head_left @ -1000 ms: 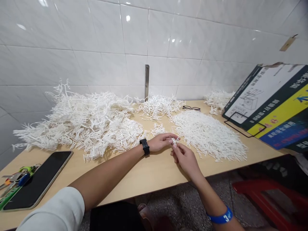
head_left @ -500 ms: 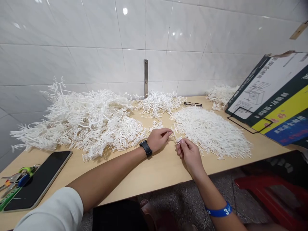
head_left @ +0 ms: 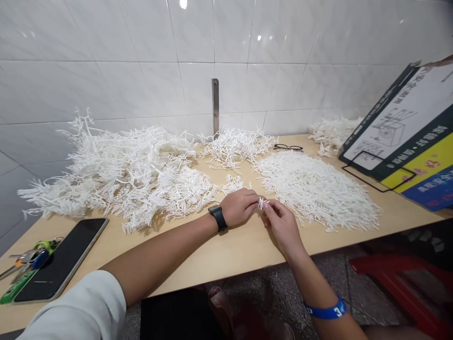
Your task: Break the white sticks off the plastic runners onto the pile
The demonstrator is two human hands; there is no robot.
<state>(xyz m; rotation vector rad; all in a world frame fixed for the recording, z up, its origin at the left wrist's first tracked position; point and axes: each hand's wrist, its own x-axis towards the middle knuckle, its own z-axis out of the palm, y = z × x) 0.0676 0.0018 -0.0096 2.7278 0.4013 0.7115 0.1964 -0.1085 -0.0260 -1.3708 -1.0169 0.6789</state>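
Small white cluster (head_left: 262,203) being pinched by right hand (head_left: 282,225), at thumb tip, just below frame centre; cluster being flanked at left by left hand (head_left: 239,208), whose grip cannot be told. Hands being flanked by short-piece pile (head_left: 318,191), centre right, and branched heap (head_left: 130,170), left.

Behind the far edge of the table (head_left: 219,250) we see a tiled wall (head_left: 141,38); below the near edge, speckled floor (head_left: 269,293).
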